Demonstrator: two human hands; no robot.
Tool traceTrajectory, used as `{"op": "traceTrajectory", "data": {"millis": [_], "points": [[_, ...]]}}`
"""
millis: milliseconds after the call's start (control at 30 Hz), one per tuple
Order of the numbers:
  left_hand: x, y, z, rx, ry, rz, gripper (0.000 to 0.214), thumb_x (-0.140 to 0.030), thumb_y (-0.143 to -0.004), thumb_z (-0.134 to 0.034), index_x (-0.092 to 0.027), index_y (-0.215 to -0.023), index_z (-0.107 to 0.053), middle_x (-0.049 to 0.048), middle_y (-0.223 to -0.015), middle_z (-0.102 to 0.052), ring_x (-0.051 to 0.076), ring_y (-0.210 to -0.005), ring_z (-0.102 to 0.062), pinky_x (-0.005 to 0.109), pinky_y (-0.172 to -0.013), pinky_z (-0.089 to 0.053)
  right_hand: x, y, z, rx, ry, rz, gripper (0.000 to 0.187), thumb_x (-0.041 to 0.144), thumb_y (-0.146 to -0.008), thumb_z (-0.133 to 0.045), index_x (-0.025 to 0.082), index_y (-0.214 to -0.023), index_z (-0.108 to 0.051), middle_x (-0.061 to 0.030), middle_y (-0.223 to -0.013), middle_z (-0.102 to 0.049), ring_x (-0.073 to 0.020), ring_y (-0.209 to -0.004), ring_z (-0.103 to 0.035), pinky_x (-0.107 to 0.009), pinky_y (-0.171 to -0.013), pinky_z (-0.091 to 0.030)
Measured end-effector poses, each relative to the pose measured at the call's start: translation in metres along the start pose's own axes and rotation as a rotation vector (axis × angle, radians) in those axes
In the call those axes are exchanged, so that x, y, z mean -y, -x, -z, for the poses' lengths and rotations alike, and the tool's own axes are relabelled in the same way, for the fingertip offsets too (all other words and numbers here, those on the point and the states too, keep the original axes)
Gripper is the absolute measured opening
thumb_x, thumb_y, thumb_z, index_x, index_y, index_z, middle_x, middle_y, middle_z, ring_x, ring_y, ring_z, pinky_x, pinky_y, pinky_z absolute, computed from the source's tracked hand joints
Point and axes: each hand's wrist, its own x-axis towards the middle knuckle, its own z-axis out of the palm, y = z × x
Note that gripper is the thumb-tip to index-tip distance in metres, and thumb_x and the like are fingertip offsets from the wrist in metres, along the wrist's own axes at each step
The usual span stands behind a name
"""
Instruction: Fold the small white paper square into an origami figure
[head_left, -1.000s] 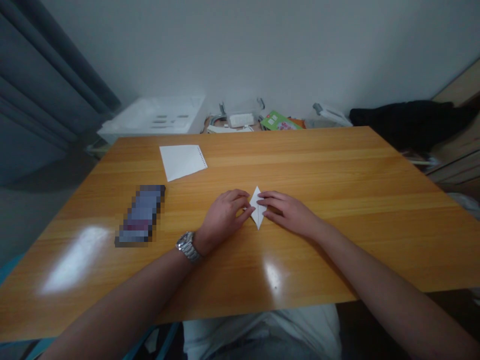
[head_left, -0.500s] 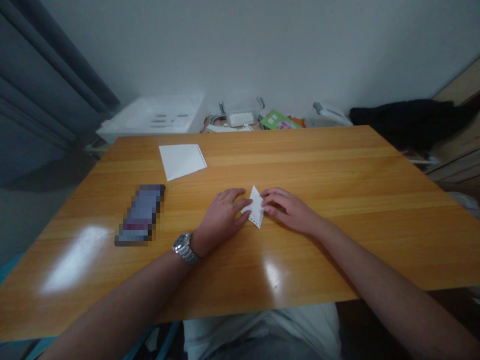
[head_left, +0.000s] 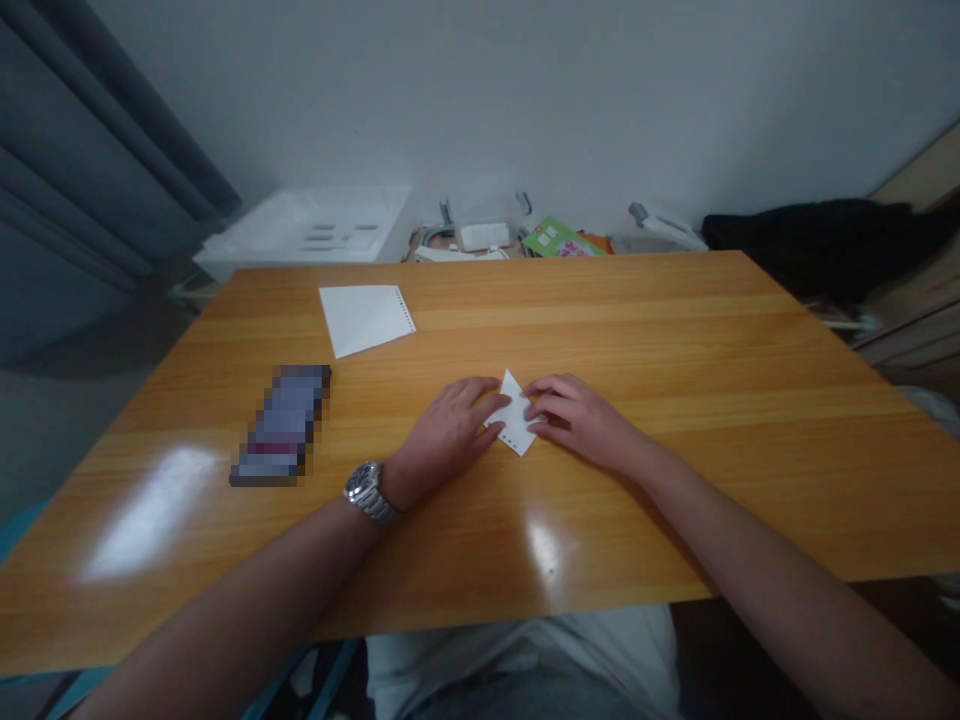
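A small folded piece of white paper [head_left: 517, 425] lies on the wooden table between my hands, one corner pointing away from me and a row of punched holes along its near left edge. My left hand [head_left: 450, 425], with a metal watch [head_left: 367, 490] at the wrist, holds the paper's left side, thumb and fingers resting on it. From the other side, my right hand [head_left: 577, 415] has its curled fingers and thumb on the right flap. The fingers hide parts of both side edges.
Farther left lies a white sheet with punched holes [head_left: 367, 320], and nearer me a blurred-out phone [head_left: 285, 425]. Beyond the table's far edge [head_left: 645, 262] are a white plastic tray [head_left: 352, 215], a green booklet [head_left: 559, 238] and dark cloth [head_left: 810, 245].
The paper's right side has spread outward to the right, so it looks wider. My right fingers have shifted with that flap, and my left fingers lie slightly farther over the paper.
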Motion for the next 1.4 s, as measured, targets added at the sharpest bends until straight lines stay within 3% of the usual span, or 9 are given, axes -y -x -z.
{"op": "traceTrajectory", "data": {"millis": [167,500,733,1400], "points": [[0.001,-0.002,0.001,0.028,0.060,-0.061,0.027,-0.027,-0.104,-0.051,-0.019,-0.127,-0.063,0.0087,-0.128,-0.066,0.023,-0.117,-0.061,0.041,-0.106,-0.049,0.003,0.000,-0.002,0.076,-0.042,0.056,0.016,0.022,-0.101,-0.055,0.023,-0.103,-0.071,-0.0090,-0.115,-0.069,-0.0221,-0.107,-0.064,-0.041,-0.094,-0.053],[0.001,-0.001,0.005,0.127,0.193,-0.175,0.023,-0.030,-0.105,-0.050,-0.019,-0.112,-0.069,0.0070,-0.115,-0.067,0.017,-0.100,-0.065,0.029,-0.090,-0.052,0.001,0.000,-0.002,0.052,-0.136,0.036,0.013,0.018,-0.099,-0.059,0.022,-0.103,-0.071,-0.0086,-0.112,-0.067,-0.0203,-0.104,-0.065,-0.037,-0.091,-0.054],[0.004,0.001,0.005,0.159,0.227,-0.174,0.023,-0.037,-0.101,-0.058,-0.020,-0.113,-0.069,0.0069,-0.117,-0.067,0.018,-0.102,-0.064,0.030,-0.091,-0.050,0.001,0.001,-0.001,0.066,-0.150,0.011,0.011,0.017,-0.097,-0.062,0.020,-0.103,-0.071,-0.0091,-0.114,-0.066,-0.0207,-0.106,-0.064,-0.036,-0.094,-0.052],[0.001,-0.003,0.011,0.166,0.213,-0.240,0.027,-0.035,-0.106,-0.047,-0.019,-0.107,-0.069,0.0058,-0.112,-0.067,0.015,-0.096,-0.063,0.027,-0.086,-0.048,0.000,0.001,-0.003,0.087,-0.181,-0.027,0.013,0.018,-0.096,-0.063,0.022,-0.105,-0.071,-0.0087,-0.115,-0.065,-0.0211,-0.107,-0.063,-0.039,-0.095,-0.052]]}}
